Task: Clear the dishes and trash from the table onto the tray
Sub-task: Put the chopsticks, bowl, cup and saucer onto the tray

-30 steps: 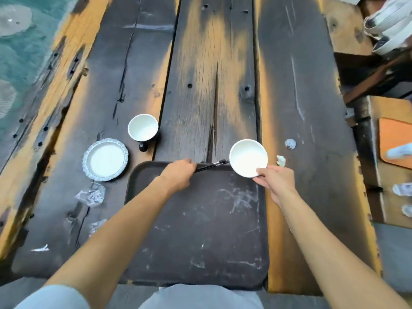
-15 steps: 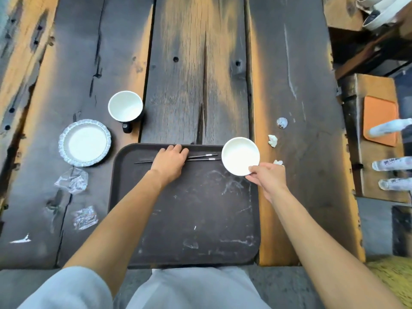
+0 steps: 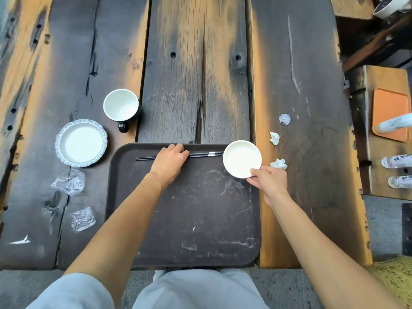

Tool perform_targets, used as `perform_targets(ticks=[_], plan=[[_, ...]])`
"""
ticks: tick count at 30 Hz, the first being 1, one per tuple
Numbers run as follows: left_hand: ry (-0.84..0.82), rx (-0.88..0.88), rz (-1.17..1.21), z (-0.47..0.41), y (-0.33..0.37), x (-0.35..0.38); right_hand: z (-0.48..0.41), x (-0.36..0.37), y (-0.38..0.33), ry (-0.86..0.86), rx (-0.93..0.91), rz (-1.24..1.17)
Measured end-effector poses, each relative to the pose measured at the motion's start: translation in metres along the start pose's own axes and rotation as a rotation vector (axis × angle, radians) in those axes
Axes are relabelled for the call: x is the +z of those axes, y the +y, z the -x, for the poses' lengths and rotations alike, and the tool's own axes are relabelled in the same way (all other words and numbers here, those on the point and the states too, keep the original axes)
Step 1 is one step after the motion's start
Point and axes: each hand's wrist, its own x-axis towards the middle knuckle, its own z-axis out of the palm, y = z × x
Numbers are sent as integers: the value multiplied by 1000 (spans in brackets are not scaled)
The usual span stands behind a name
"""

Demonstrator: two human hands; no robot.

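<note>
A dark brown tray point(image 3: 182, 219) lies on the wooden table in front of me. Black chopsticks point(image 3: 205, 155) lie along its far edge, and my left hand point(image 3: 169, 162) rests palm down over their middle, fingers curled on them. My right hand point(image 3: 269, 181) pinches the near rim of a small white bowl point(image 3: 242, 158) at the tray's far right corner. Left of the tray stand a white-lined dark mug point(image 3: 121, 105) and a frilled white plate point(image 3: 81, 142). Two clear plastic wrappers point(image 3: 69, 181) point(image 3: 83, 219) lie nearer me. Crumpled tissues point(image 3: 274, 138) point(image 3: 278, 163) sit right of the bowl.
A small round white scrap point(image 3: 284, 119) lies farther back on the right plank, and a white sliver point(image 3: 20, 241) at the near left. Beyond the table's right edge, a wooden stand holds an orange tray point(image 3: 390, 114) and plastic bottles point(image 3: 396, 160).
The chopsticks went from tilted in my left hand to flat on the tray's far edge. The bowl moved from the table toward the tray's far right corner.
</note>
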Motion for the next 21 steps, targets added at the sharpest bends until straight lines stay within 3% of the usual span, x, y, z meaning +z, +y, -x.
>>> perform_targets(ticks=[21], plan=[[117, 58, 35, -12, 1, 3, -1, 10, 8, -83, 39, -99]])
